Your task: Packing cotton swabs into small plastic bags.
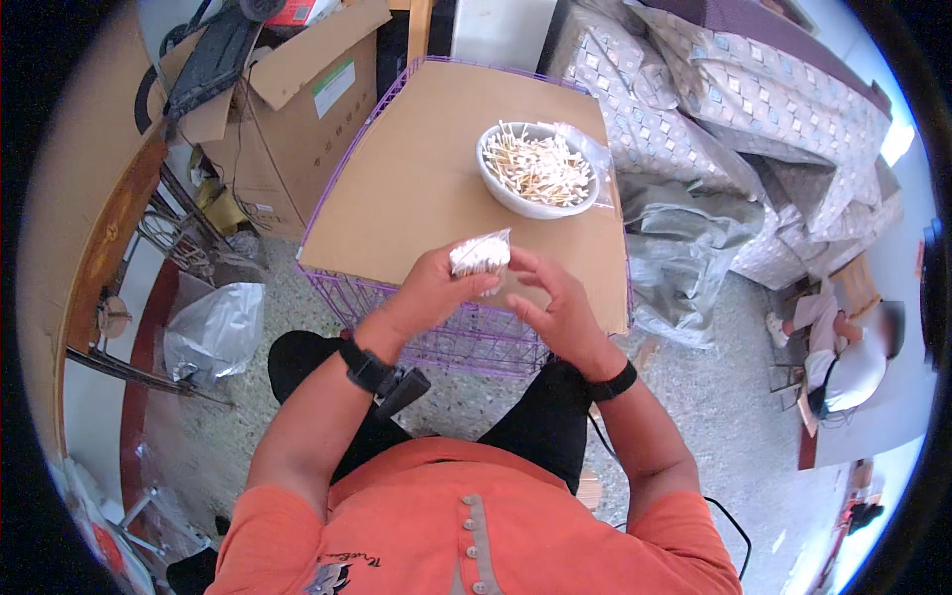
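Note:
My left hand [428,292] is closed around a small clear plastic bag of cotton swabs [480,254], with the white tips bunched at the top. Beside it, my right hand [561,309] has its fingers curved and spread, the fingertips close to the bag; whether they touch it I cannot tell. Both hands are above the near edge of a cardboard sheet [397,188]. Farther off on the sheet, a white bowl [535,210] is heaped with loose cotton swabs [535,169]. Clear plastic packaging [592,164] lies against the bowl's right side.
The cardboard rests on a purple wire cage [466,337]. An opened cardboard box [297,139] stands at the left, near a clear plastic bag [216,327] on the floor. Patterned covered bundles [684,109] are piled at the right. Another person [853,372] sits far right.

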The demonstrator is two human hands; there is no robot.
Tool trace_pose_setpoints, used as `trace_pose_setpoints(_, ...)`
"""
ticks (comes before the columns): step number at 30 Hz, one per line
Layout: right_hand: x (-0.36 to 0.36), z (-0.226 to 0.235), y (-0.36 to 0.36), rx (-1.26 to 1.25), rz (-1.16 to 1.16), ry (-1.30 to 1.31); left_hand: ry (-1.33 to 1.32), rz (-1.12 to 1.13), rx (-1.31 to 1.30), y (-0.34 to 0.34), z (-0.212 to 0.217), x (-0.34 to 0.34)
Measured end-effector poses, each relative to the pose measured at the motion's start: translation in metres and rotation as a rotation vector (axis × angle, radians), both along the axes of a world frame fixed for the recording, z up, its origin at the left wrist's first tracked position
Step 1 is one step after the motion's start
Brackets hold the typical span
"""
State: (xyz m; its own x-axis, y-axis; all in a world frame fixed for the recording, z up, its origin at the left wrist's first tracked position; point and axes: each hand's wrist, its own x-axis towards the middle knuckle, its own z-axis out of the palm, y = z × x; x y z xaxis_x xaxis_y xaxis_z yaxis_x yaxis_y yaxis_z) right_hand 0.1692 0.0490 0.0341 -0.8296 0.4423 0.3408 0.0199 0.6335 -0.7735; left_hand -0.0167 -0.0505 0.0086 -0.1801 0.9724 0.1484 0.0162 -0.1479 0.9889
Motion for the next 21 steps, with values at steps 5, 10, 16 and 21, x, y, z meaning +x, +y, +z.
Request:
trace_pose_setpoints(5,-0.008,-0.024,-0.031,-0.276,-0.024,0.174,-0.133,0.0,-0.007,-0.028,0.001,0.015)
trace_pose_setpoints(10,-0.02,-0.035,-0.056,-0.341,-0.093,0.265,-0.312,0.086,-0.022,-0.045,-0.002,0.021)
trace_pose_setpoints(16,-0.016,-0.048,-0.055,-0.606,-0.082,0.333,-0.376,0.076,-0.028,-0.052,-0.005,0.027)
trace_pose_setpoints(21,-0.008,-0.048,-0.06,-0.644,-0.107,0.317,-0.436,0.049,-0.096,-0.054,-0.013,0.027)
